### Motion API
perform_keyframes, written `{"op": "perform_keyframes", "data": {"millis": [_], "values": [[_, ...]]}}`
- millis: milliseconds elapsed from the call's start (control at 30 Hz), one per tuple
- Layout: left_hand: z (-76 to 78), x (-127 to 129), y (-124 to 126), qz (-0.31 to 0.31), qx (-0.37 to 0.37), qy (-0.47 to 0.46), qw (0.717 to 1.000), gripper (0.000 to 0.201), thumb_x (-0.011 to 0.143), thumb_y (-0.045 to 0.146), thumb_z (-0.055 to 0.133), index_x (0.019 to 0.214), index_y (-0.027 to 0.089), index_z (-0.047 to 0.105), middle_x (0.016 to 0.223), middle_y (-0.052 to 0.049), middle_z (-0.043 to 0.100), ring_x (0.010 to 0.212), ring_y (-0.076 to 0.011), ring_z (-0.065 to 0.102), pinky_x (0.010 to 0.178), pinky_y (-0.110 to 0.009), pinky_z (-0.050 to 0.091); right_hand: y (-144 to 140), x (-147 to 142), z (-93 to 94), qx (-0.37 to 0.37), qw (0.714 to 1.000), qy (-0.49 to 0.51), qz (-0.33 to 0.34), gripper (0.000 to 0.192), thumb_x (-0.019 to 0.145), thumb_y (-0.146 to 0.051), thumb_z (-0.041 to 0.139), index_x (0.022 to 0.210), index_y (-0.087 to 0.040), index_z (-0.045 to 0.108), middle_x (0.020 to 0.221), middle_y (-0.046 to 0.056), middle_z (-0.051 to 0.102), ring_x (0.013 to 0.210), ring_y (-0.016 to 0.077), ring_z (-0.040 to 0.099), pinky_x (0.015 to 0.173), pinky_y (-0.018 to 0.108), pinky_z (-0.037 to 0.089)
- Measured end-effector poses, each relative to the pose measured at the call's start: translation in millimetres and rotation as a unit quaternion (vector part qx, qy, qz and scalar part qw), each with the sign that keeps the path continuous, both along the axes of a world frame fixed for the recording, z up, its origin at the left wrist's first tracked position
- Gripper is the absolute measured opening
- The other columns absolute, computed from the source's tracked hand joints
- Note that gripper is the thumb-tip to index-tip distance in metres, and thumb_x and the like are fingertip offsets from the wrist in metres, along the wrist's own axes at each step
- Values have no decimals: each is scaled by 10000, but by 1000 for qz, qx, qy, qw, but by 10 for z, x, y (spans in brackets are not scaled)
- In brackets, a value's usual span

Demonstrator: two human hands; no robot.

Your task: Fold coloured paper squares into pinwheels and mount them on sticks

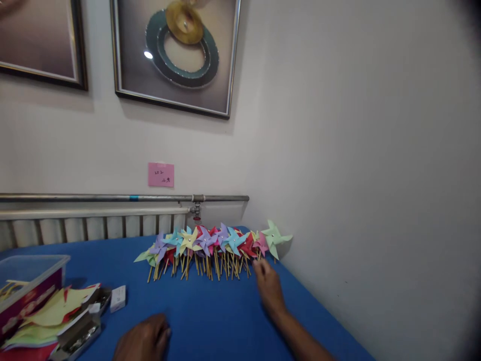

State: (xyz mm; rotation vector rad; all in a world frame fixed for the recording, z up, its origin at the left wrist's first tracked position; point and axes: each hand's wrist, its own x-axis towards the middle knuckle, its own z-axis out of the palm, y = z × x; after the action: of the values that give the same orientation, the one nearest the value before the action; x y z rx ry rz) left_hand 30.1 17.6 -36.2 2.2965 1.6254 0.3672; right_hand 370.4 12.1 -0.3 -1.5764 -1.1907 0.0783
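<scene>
Many paper pinwheels point(205, 240) on thin wooden sticks lie in a dense row across the far part of the blue table. They are purple, blue, yellow, red, pink and light green. My right hand point(269, 287) reaches to the row's right end, fingers curled at the lower sticks below a pink pinwheel point(261, 244). It seems closed around a pinwheel stick, though the fingers hide the grip. Beside it, a light green pinwheel point(275, 236) leans near the wall. My left hand point(143, 339) rests closed low on the table, with nothing seen in it.
At left stand a clear plastic box point(45, 260), coloured paper sheets point(56, 311), an open small box of metal bits point(80, 336) and a small white box point(117, 298). A radiator point(93, 226) and pipe point(161, 198) line the back wall. A wall point(361, 200) borders the table's right edge.
</scene>
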Motion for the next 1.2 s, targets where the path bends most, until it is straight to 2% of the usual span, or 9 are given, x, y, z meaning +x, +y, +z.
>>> {"op": "perform_keyframes", "data": {"millis": [100, 200, 333, 433, 533, 733, 933, 1033, 1200], "values": [[81, -2, -43, 28, -1, -12, 1000, 294, 964, 270, 391, 871, 213, 664, 916, -43, 745, 874, -191, 676, 728, -279, 376, -81, -930, -131, -32, 993, -17, 110, 483, 928, -594, 422, 599, -241, 414, 542, -42, 449, 541, 153, 433, 514, 267, 314], [192, -66, -103, 53, 29, -33, 998, 315, 978, 288, 385, 843, 190, 652, 886, -61, 745, 840, -191, 669, 705, -283, 364, -204, -1786, -219, -54, 967, -15, 248, 500, 972, -571, 377, 604, -233, 378, 548, -54, 403, 536, 128, 385, 512, 256, 276], [313, -222, -87, 89, 45, -30, 995, 319, 987, 314, 388, 876, 184, 658, 850, -64, 749, 784, -179, 670, 662, -285, 354, -378, -2426, -280, -37, 932, -31, 359, 447, 1007, -490, 357, 661, -224, 450, 605, -36, 506, 570, 127, 426, 533, 253, 284], [357, -331, -7, 121, 55, 41, 990, 315, 989, 296, 394, 948, 165, 677, 961, -106, 752, 877, -212, 691, 701, -304, 381, -421, -2491, -375, -39, 911, -120, 393, 417, 995, -445, 404, 644, -220, 426, 598, -33, 519, 552, 123, 440, 537, 266, 258], [400, -413, 61, 154, 79, 65, 983, 333, 998, 280, 382, 978, 149, 688, 998, -133, 743, 903, -231, 700, 718, -310, 400, -428, -2366, -448, -29, 890, -196, 412, 399, 992, -399, 418, 636, -220, 392, 592, -30, 523, 547, 126, 466, 556, 275, 257], [616, -745, 93, 245, 126, 66, 959, 364, 1029, 285, 345, 1035, 116, 667, 982, -120, 721, 911, -214, 681, 750, -307, 393, -481, -2219, -365, -3, 870, -243, 429, 399, 1022, -385, 382, 656, -226, 387, 589, -29, 523, 535, 124, 476, 551, 268, 269], [851, -1366, 49, 424, 173, 52, 887, 410, 1034, 265, 272, 1120, 108, 640, 1102, -178, 686, 973, -261, 648, 786, -342, 415, -547, -2272, -335, 30, 851, -246, 463, 408, 1013, -390, 417, 641, -226, 387, 575, -32, 518, 506, 117, 450, 520, 265, 256], [833, -1353, 52, 402, 190, 56, 894, 426, 1033, 233, 255, 1133, 87, 643, 1107, -185, 683, 971, -259, 632, 783, -350, 412, -548, -2281, -352, 31, 848, -247, 469, 401, 1017, -379, 423, 648, -227, 385, 575, -33, 523, 503, 116, 460, 518, 263, 268], [663, -1019, 136, 332, 186, 87, 921, 311, 977, 174, 399, 1026, 143, 704, 1050, -136, 690, 971, -242, 635, 801, -330, 407, -572, -2294, -385, 22, 838, -248, 486, 378, 1023, -338, 418, 662, -227, 397, 599, -27, 555, 532, 119, 499, 535, 258, 300]]}}
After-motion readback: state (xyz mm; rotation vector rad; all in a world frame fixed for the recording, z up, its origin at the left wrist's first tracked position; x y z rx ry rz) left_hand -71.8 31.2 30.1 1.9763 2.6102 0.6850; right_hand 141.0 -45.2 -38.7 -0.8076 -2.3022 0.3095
